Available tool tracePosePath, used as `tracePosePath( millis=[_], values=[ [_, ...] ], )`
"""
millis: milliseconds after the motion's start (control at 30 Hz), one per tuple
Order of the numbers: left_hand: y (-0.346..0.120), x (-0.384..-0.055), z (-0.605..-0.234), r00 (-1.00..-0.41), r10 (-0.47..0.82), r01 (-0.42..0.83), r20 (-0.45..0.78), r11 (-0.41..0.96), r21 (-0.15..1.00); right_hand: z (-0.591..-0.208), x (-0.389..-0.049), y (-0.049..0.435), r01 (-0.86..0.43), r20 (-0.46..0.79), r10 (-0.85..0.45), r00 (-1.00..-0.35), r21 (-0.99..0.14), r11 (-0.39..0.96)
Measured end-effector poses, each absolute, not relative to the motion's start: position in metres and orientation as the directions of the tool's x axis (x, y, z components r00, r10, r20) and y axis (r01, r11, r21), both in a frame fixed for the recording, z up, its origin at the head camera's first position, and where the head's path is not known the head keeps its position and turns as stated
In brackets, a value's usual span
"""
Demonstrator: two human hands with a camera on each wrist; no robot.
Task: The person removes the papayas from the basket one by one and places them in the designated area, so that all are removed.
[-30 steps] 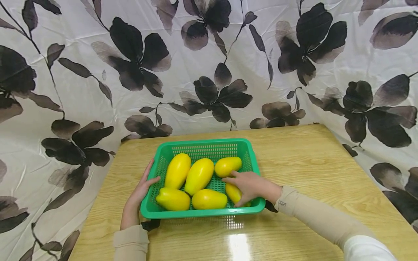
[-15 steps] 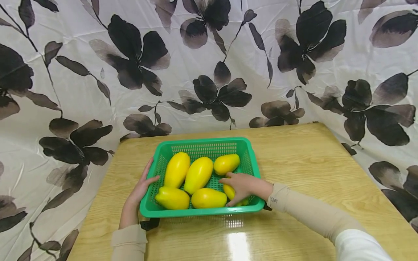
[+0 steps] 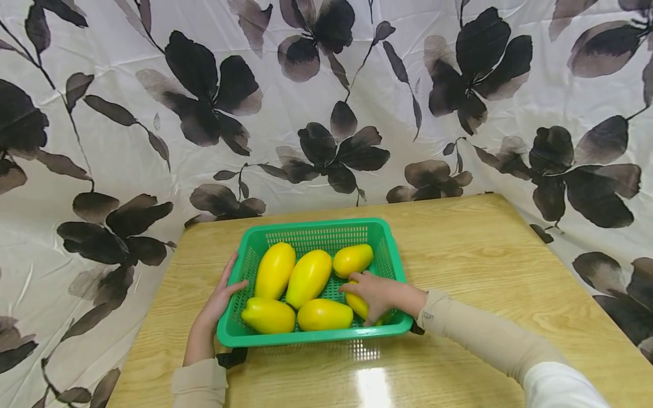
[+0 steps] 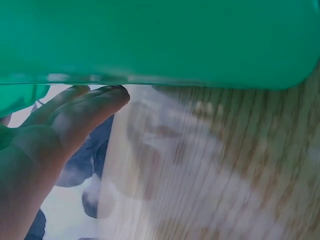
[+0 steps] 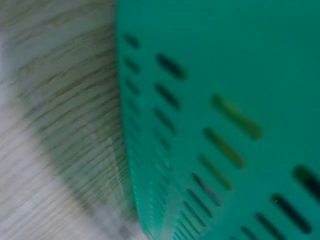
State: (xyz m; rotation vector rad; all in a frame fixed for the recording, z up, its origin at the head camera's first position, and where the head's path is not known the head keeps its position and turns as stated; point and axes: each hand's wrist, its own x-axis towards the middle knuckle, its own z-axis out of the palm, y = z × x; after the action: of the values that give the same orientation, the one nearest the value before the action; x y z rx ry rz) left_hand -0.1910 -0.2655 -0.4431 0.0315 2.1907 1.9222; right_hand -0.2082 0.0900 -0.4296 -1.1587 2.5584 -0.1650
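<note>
A green plastic basket point(image 3: 306, 339) with slotted walls stands on the table and holds several smooth yellow mangoes point(image 3: 309, 279). My left hand point(image 3: 218, 303) holds the basket's left side, thumb over the rim and fingers along the outside. In the left wrist view those fingers point(image 4: 95, 112) reach up to the basket's green wall point(image 4: 165, 45). Inside the right front corner, my right hand point(image 3: 380, 294) grips a mango point(image 3: 355, 305) from above, fingers and thumb around it and partly covering it. The right wrist view shows only the slotted basket wall point(image 5: 240, 60), not the hand.
The basket rests on a light wooden table point(image 3: 459, 243), which extends to both sides and in front of it. A white cloth with dark flowers point(image 3: 306, 85) hangs behind and beside the table. Light reflects off the tabletop near the front.
My right hand has shifted slightly left with the mango under it, its fingers now closer around the fruit. The left hand and the basket stay in place; the head view shifts a little.
</note>
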Motion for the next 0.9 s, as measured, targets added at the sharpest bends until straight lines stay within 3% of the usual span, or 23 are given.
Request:
tracePosePath(
  millis=[567, 900],
  values=[
    [-0.266, -0.190, -0.444, -0.971, 0.153, -0.159, -0.184, 0.161, 0.974, -0.398, -0.209, 0.115, -0.738, -0.007, -0.805, -0.594, -0.394, 0.548],
    [-0.265, -0.188, -0.442, -0.964, 0.166, -0.187, -0.209, 0.137, 0.973, -0.382, -0.208, 0.132, -0.723, 0.068, -0.801, -0.595, -0.481, 0.496]
  ],
)
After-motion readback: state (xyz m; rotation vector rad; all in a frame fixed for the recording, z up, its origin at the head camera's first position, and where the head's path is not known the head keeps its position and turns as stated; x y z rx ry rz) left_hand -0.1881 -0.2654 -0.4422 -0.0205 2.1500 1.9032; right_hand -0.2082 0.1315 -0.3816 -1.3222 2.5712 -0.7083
